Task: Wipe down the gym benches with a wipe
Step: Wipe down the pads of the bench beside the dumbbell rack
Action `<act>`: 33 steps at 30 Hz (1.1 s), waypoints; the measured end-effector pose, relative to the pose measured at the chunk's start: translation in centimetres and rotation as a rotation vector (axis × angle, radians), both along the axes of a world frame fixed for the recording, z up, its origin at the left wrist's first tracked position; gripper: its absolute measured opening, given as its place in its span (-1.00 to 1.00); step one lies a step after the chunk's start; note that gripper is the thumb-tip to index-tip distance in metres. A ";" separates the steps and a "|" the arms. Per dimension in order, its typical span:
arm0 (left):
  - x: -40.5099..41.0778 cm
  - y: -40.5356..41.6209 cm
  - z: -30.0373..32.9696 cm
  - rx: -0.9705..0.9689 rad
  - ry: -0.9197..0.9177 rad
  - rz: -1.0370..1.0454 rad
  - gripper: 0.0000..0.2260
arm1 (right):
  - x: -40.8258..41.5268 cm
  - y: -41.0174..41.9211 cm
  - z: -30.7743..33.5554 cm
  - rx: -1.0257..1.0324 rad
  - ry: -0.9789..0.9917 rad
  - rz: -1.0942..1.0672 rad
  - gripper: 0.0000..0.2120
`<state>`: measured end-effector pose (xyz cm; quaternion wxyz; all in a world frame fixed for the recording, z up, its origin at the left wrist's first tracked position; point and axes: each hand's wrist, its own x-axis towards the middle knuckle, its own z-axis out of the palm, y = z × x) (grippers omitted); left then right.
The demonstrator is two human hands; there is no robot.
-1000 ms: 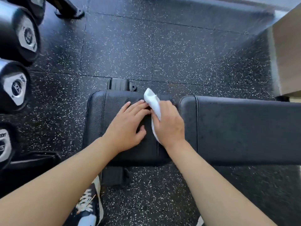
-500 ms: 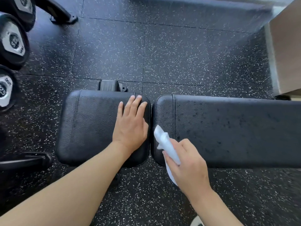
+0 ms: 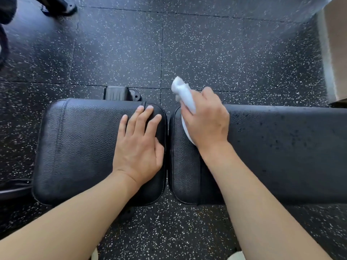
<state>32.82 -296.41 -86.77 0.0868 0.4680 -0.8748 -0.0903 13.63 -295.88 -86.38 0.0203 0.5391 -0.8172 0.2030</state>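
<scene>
Hands are lying on two black pads. The left hand (image 3: 138,147) is resting flat, fingers spread, on the seat pad (image 3: 78,147). The right hand (image 3: 206,121) is gripping a white wipe (image 3: 185,96) against the far corner of the long back pad (image 3: 281,156).

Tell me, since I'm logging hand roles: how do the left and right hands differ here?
The left hand lies flat, fingers straight, on the seat pad; the right hand curls round a white wipe. The left holds nothing and the right presses the wipe onto the long pad. Both are bare and palm-down.
</scene>
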 end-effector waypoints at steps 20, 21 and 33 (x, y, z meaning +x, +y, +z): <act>-0.2 0.0 0.2 0.003 0.011 0.015 -0.47 | 1.3 14.2 -0.8 -0.031 -0.008 0.365 -0.73; -0.2 0.0 0.2 -0.001 0.012 0.015 -0.48 | 0.4 11.7 -0.8 -0.054 0.025 0.296 -0.75; -0.2 0.0 0.2 0.014 0.009 0.005 -0.47 | 3.1 9.1 -0.1 -0.012 -0.102 0.199 -0.68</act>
